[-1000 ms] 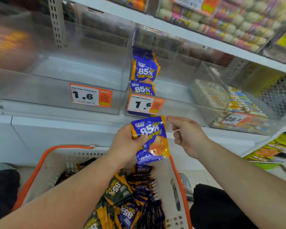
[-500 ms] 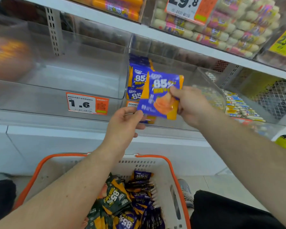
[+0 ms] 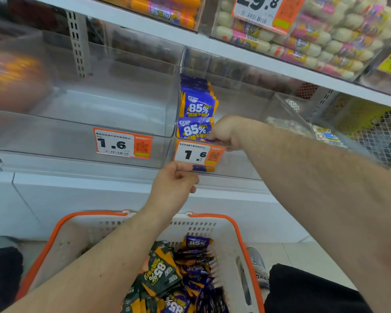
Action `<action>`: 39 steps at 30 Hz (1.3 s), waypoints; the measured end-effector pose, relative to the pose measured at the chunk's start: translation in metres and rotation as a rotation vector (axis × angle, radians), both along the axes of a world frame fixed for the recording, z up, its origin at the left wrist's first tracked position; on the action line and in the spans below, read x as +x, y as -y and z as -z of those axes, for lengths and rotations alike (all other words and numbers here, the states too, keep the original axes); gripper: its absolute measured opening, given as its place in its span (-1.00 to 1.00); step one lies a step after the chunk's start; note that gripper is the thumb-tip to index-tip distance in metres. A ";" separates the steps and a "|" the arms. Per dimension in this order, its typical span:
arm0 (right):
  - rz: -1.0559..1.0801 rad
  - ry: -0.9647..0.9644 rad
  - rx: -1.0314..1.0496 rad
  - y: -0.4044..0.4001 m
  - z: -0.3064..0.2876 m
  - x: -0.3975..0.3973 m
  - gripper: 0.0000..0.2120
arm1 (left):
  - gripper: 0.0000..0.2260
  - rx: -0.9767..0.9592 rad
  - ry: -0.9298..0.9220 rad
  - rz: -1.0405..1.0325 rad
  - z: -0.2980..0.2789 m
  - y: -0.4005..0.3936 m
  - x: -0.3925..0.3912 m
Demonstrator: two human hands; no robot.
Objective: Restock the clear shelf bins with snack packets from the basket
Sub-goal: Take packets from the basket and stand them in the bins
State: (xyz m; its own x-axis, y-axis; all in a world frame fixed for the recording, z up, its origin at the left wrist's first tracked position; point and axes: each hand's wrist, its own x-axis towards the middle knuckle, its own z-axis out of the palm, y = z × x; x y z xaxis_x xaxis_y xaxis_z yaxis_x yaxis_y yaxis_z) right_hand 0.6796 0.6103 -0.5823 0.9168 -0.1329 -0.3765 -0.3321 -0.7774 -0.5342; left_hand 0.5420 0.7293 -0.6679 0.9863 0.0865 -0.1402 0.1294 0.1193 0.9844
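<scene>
On the left of the shelf sits a wide clear plastic bin point(image 3: 81, 105) with an orange-and-white price tag reading 1.6 point(image 3: 123, 143) on its front wall. Below it, the left hand point(image 3: 174, 184) hovers in front of the shelf edge, fingers curled loosely inward with thumb against forefinger; whether it holds anything cannot be told. Beneath the forearm stands a white plastic basket with an orange rim point(image 3: 221, 231), holding a heap of dark green and purple-blue snack packets point(image 3: 178, 276). Just right of the left hand is a second clear plastic bin point(image 3: 239, 102), tagged 1.6 point(image 3: 198, 154), with a row of purple-blue "85%" packets point(image 3: 196, 105) standing against its left wall. The right hand point(image 3: 226, 132) reaches into this bin, fingers curled and pinching the lower right corner of the front purple-blue packet point(image 3: 193, 129), which stands just behind the bin's front wall.
</scene>
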 end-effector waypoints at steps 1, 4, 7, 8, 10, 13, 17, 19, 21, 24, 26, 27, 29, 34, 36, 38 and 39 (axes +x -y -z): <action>-0.020 0.012 -0.086 0.000 -0.001 0.000 -0.87 | -0.87 0.016 0.000 0.009 0.001 0.001 0.000; 0.002 0.132 -0.176 0.004 -0.007 -0.006 -0.81 | -0.85 0.084 -0.007 0.057 0.007 0.003 0.001; 0.043 0.621 -0.308 0.011 -0.002 -0.027 -0.85 | -0.83 0.150 -0.026 0.110 0.017 0.006 -0.001; -0.040 0.893 -0.300 0.013 0.006 -0.038 -0.87 | -0.83 0.174 -0.041 0.134 0.022 0.007 -0.001; -0.329 1.330 -0.208 0.015 0.029 -0.069 -0.88 | -0.85 0.243 -0.081 0.176 0.038 0.009 -0.004; -0.657 1.305 -0.190 0.027 0.094 -0.109 -0.89 | -0.87 0.427 -0.120 0.249 0.066 0.010 -0.013; -0.811 0.725 -0.397 0.055 0.186 -0.138 -0.76 | -0.90 0.604 -0.151 0.365 0.090 0.007 -0.020; -0.903 0.317 -0.546 0.067 0.221 -0.148 -0.78 | -0.90 0.639 -0.186 0.386 0.099 0.005 -0.019; -0.985 0.059 -0.652 0.073 0.249 -0.162 -0.80 | -0.91 0.656 -0.203 0.399 0.104 0.004 -0.017; -0.977 -0.126 -0.698 0.069 0.280 -0.176 -0.69 | -0.91 0.665 -0.200 0.410 0.109 0.004 -0.015; -0.937 -0.189 -0.689 0.064 0.292 -0.178 -0.59 | -0.90 0.674 -0.194 0.411 0.112 0.004 -0.014; -0.923 -0.225 -0.685 0.062 0.296 -0.178 -0.54 | -0.88 0.675 -0.199 0.411 0.113 0.003 -0.014; -0.897 -0.312 -0.712 0.061 0.301 -0.178 -0.46 | -0.86 0.674 -0.223 0.407 0.117 0.003 -0.014; -0.804 -0.328 -0.719 0.065 0.299 -0.172 -0.50 | -0.84 0.658 -0.237 0.406 0.119 0.001 -0.013; -0.789 -0.274 -0.700 0.065 0.288 -0.167 -0.58 | -0.83 0.657 -0.241 0.418 0.119 0.000 -0.014; -0.766 -0.242 -0.689 0.064 0.269 -0.159 -0.66 | -0.84 0.652 -0.241 0.422 0.118 0.000 -0.014; -0.749 -0.239 -0.697 0.064 0.258 -0.155 -0.72 | -0.84 0.656 -0.233 0.430 0.116 0.001 -0.014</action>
State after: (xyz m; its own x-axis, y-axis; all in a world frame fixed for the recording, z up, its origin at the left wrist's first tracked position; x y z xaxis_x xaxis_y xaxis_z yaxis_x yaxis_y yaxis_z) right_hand 0.5247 0.5463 -0.8405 0.7660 0.1809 -0.6169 0.3233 -0.9378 0.1264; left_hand 0.5278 0.7282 -0.7842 0.9037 -0.1573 -0.3982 0.2424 -0.5785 0.7788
